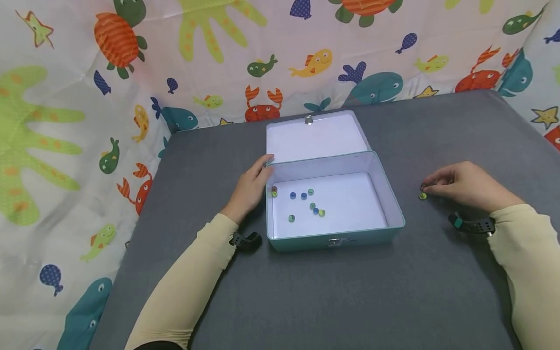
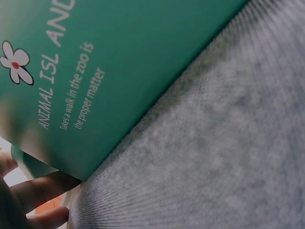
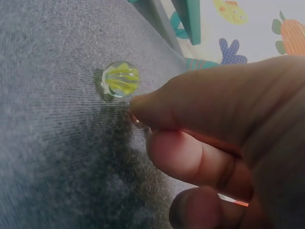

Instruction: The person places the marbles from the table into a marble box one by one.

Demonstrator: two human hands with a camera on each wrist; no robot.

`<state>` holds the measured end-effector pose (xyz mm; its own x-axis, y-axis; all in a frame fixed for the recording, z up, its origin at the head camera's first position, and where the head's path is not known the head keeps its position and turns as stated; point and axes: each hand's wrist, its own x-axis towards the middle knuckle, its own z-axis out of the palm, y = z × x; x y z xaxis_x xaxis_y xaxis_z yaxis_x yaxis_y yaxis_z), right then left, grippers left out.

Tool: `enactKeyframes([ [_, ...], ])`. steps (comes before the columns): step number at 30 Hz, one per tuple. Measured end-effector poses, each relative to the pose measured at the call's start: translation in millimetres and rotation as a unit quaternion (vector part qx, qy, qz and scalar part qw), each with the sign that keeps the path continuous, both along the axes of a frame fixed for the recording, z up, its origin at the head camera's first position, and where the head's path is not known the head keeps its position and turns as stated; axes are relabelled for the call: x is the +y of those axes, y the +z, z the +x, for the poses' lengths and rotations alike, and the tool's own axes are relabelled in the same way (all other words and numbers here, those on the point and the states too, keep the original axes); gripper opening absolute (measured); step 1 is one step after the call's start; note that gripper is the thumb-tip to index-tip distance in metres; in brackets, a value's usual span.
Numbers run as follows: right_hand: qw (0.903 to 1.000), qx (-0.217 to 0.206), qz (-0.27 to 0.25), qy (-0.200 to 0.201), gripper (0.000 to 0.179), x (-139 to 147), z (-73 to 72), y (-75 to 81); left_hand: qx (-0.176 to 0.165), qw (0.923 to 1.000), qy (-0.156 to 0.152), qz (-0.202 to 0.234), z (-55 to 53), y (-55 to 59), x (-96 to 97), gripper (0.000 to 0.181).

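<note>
A green tin box (image 1: 337,239) with a white inside stands on the grey cloth, its hinged lid (image 1: 317,138) folded back. Several glass marbles (image 1: 316,211) lie on its floor. My left hand (image 1: 250,192) holds the box at its back left corner; in the left wrist view its fingers (image 2: 45,188) reach round the corner beside the printed green side. To the right of the box, my right hand (image 1: 465,184) pinches a small marble (image 3: 135,119) close over the cloth, mostly hidden by thumb and fingers. A yellow-streaked clear marble (image 3: 121,78) lies beside the thumb tip.
The grey cloth (image 1: 332,301) covers the table. A white curtain (image 1: 280,43) printed with sea animals hangs behind and along the left. Black wrist straps (image 1: 474,225) sit on both forearms. A metal clasp (image 1: 336,242) is on the box front.
</note>
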<state>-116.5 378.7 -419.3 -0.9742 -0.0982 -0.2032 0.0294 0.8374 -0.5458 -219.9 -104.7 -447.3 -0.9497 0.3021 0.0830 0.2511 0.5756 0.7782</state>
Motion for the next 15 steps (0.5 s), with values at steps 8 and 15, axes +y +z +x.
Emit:
enactKeyframes([
  [8,1.0,0.002,-0.001,-0.001,0.035,-3.4,0.9,-0.3,-0.002,1.0,-0.003,0.001,1.2,2.5,-1.2,0.056],
  [15,0.9999,0.002,0.008,-0.006,0.037,-5.7,0.9,-0.5,-0.005,1.0,-0.004,-0.002,-0.1,0.4,-1.7,0.056],
])
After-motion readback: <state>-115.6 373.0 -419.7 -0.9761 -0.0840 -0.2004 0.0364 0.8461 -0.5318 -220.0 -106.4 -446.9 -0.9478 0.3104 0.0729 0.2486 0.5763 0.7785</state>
